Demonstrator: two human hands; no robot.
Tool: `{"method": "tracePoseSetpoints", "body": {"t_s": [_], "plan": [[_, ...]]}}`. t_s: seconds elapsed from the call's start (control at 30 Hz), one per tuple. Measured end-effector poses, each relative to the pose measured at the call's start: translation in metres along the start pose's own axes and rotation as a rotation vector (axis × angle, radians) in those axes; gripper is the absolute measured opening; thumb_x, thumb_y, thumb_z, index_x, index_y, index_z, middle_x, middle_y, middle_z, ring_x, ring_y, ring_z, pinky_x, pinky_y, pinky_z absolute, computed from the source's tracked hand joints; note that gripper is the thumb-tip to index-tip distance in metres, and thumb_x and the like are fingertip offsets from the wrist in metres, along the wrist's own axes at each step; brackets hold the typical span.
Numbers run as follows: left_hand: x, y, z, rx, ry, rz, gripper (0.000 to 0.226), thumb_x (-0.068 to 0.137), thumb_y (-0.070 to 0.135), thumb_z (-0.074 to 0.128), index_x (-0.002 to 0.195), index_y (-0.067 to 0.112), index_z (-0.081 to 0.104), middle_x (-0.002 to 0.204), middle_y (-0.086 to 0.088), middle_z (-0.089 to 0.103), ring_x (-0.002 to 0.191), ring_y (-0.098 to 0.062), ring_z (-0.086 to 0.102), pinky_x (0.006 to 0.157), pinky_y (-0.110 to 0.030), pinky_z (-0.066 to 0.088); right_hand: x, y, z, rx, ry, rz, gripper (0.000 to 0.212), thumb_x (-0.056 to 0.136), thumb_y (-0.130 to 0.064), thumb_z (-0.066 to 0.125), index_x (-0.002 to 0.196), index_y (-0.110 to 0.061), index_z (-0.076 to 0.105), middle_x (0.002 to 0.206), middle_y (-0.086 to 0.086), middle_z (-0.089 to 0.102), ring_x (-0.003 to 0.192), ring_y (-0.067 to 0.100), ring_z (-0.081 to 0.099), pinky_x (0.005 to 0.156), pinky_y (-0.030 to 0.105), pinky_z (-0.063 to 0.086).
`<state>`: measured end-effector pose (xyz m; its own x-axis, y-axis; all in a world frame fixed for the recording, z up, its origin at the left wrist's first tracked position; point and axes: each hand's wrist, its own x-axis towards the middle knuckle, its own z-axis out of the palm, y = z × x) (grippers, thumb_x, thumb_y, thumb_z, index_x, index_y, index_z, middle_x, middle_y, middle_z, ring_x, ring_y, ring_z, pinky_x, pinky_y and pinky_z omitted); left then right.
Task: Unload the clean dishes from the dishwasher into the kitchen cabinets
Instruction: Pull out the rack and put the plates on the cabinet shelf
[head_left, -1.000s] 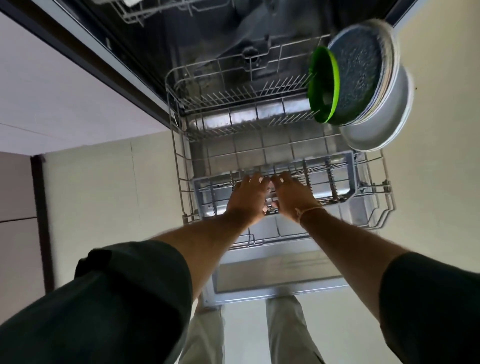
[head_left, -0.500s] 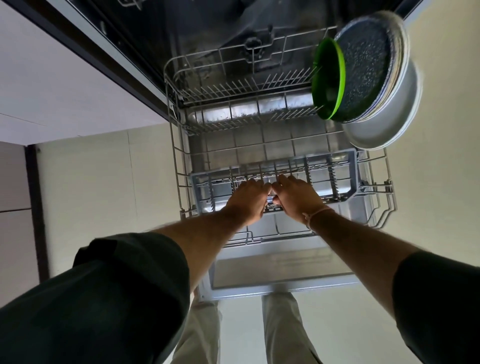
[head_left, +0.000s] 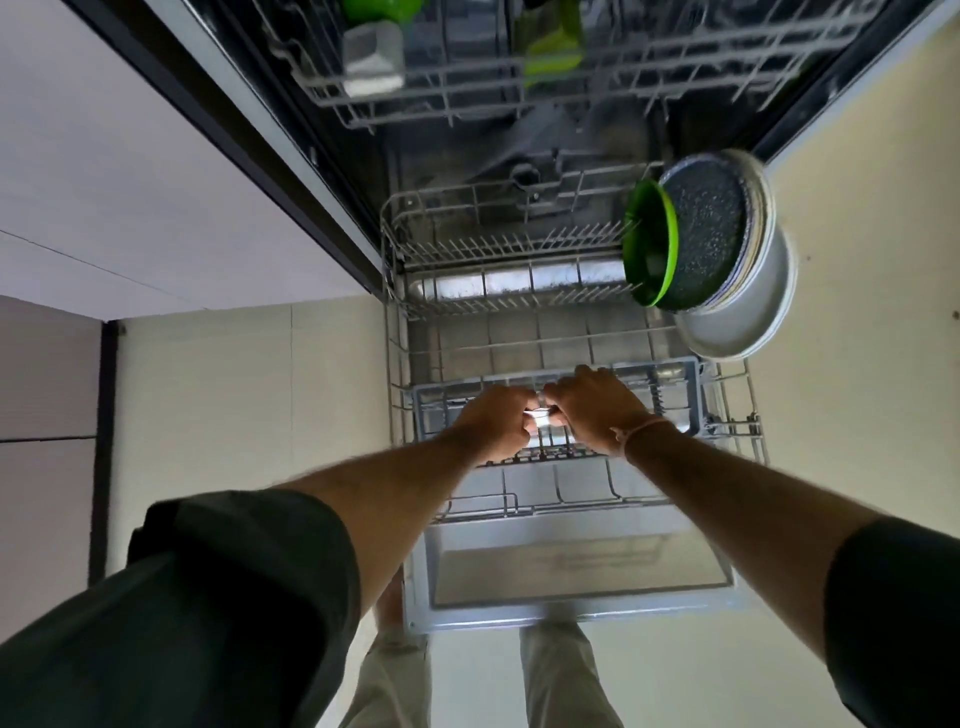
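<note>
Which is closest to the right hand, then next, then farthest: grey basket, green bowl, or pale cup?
1. Grey plastic cutlery basket, under the right hand.
2. Round green plastic bowl, lower rack's right.
3. Pale square cup, upper rack, left.

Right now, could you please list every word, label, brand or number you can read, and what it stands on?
No text can be read anywhere.
The dishwasher door, lower rack, cutlery basket, green bowl and plates show no print.
The shiny metal piece between the left hand and right hand is too blurred to tell.
</note>
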<state>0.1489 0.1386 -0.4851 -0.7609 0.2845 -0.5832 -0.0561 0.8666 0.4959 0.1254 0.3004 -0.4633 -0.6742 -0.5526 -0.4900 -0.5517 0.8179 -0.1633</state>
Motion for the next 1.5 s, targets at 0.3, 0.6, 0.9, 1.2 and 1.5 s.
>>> {"method": "tracePoseSetpoints", "body": {"t_s": [0.3,0.6,0.9,1.2,1.5], "plan": [[-0.090,0.015,-0.166,-0.104,0.018,0.091,0.017,0.094,0.011,0.059,0.108,0.006,0.067,0.100,-0.007,0.067,0.087,-0.017,0.060,0.077,-0.030,0.045,-0.015,-0.062,-0.169,-0.066,0.088,-0.129,0.032,0.091,-0.038,0.059,0.118,-0.023,0.055,0.115,0.002,0.062,0.108,0.023,0.053,0.091,0.038,0.038],[-0.230,0.005,-0.328,0.042,0.201,0.082,0.030,0.089,0.036,0.061,0.118,0.026,0.064,0.113,-0.001,0.069,0.101,-0.023,0.063,0.079,-0.031,0.047,-0.015,-0.168,-0.318,-0.212,0.328,-0.259,0.024,0.097,-0.028,0.047,0.116,-0.024,0.060,0.109,0.003,0.066,0.105,0.029,0.055,0.088,0.041,0.039],[-0.354,-0.042,-0.478,0.225,0.450,0.094,0.025,0.102,0.040,0.043,0.108,0.022,0.059,0.106,-0.003,0.067,0.095,-0.026,0.062,0.080,-0.040,0.050,-0.008,-0.297,-0.490,-0.442,0.558,-0.327,0.022,0.087,-0.014,0.053,0.108,-0.019,0.060,0.099,-0.001,0.067,0.098,0.024,0.048,0.075,0.036,0.034],[-0.457,-0.064,-0.632,0.306,0.721,0.045,0.015,0.098,0.026,0.051,0.109,0.029,0.060,0.100,0.000,0.068,0.087,-0.023,0.064,0.083,-0.046,0.054,0.000,-0.407,-0.648,-0.462,0.739,-0.257,0.013,0.095,-0.021,0.052,0.108,-0.024,0.054,0.102,-0.001,0.064,0.098,0.019,0.048,0.089,0.033,0.037],[-0.519,-0.062,-0.772,0.430,0.993,0.028,0.022,0.102,0.032,0.047,0.113,0.028,0.065,0.102,0.001,0.071,0.087,-0.022,0.066,0.071,-0.031,0.044,0.010,-0.474,-0.790,-0.427,0.866,-0.229,0.028,0.093,-0.013,0.048,0.120,-0.016,0.052,0.110,0.007,0.064,0.094,0.027,0.061,0.079,0.037,0.051]]}}
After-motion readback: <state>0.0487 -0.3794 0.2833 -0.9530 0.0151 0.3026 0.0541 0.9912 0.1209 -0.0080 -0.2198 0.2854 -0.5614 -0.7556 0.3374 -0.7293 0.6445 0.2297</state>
